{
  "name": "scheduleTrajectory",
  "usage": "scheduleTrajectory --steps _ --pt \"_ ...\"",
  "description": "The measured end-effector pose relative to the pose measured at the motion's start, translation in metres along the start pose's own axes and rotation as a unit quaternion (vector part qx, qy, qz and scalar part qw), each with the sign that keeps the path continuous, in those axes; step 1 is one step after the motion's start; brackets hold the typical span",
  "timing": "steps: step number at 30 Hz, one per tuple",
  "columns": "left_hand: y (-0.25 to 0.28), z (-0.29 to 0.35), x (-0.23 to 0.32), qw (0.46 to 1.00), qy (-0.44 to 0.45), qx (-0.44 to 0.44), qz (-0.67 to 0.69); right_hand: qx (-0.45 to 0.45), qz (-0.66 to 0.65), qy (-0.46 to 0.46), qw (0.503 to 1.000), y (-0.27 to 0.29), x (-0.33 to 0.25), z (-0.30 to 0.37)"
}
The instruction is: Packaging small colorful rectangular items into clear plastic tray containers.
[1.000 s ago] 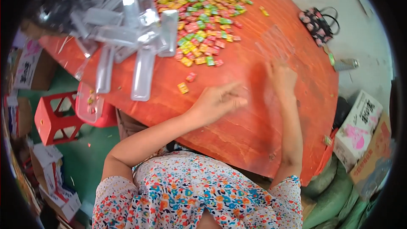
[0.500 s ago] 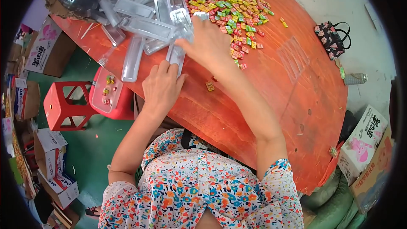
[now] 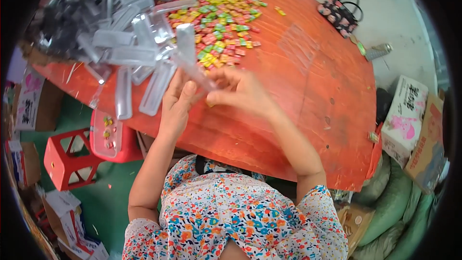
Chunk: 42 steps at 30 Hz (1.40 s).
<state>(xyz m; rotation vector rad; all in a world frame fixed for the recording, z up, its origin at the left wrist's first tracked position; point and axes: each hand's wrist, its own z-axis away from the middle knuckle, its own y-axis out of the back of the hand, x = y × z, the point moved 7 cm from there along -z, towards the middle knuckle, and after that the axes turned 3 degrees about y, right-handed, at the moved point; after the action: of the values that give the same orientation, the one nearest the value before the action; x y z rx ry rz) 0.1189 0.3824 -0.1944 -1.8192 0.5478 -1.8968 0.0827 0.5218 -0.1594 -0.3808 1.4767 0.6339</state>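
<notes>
A narrow clear plastic tray (image 3: 196, 73), blurred by motion, slants between my two hands above the table. The right hand (image 3: 243, 90) has its thumb and fingers closed on the tray's near end. On the other side my left hand (image 3: 177, 102) grips the same tray, its fingers partly hidden. Just beyond stands out another clear tray (image 3: 186, 43); whether a hand touches it I cannot tell. To the left, several clear trays (image 3: 130, 56) lie in a loose heap. Small wrapped candies (image 3: 219, 29) in red, yellow and green spread beyond my right hand.
The red table (image 3: 288, 115) carries a flat clear plastic piece (image 3: 298, 48) on its right. Below its left edge stand a red stool (image 3: 72, 159) and a red tub (image 3: 108, 137) with a few candies. A patterned handbag (image 3: 338, 17) and cartons (image 3: 404, 115) lie beyond the right side.
My right hand has come back from the tray heap toward me, and a tray is now between both hands. My left hand has lifted from a tray near the table edge. The view has shifted.
</notes>
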Motion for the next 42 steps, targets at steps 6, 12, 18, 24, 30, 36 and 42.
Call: scheduleTrajectory --steps 6,12,18,24,30,36,42 --pt "-0.045 0.005 -0.043 0.991 0.080 -0.101 0.029 0.151 0.195 0.152 0.957 0.029 -0.002 0.062" --pt "-0.068 0.017 -0.054 0.987 0.069 -0.140 -0.041 0.054 -0.049 0.013 0.997 0.041 0.029 0.084" --pt "-0.076 0.020 -0.063 0.981 0.091 -0.158 -0.058 0.021 -0.148 -0.030 0.988 0.044 0.034 0.095" --pt "-0.088 0.018 -0.067 0.979 0.094 -0.173 -0.052 0.028 -0.177 -0.018 0.984 0.054 0.034 0.101" --pt "-0.078 0.007 -0.072 0.991 0.098 -0.081 -0.046 0.267 0.198 0.102 0.938 0.103 0.006 0.111" --pt "-0.086 0.011 -0.079 0.986 0.148 -0.079 -0.019 0.357 0.655 0.084 0.661 0.150 0.015 0.111" --pt "-0.083 0.011 -0.089 0.983 0.168 -0.068 -0.002 0.198 0.226 0.100 0.949 0.091 0.019 0.105"
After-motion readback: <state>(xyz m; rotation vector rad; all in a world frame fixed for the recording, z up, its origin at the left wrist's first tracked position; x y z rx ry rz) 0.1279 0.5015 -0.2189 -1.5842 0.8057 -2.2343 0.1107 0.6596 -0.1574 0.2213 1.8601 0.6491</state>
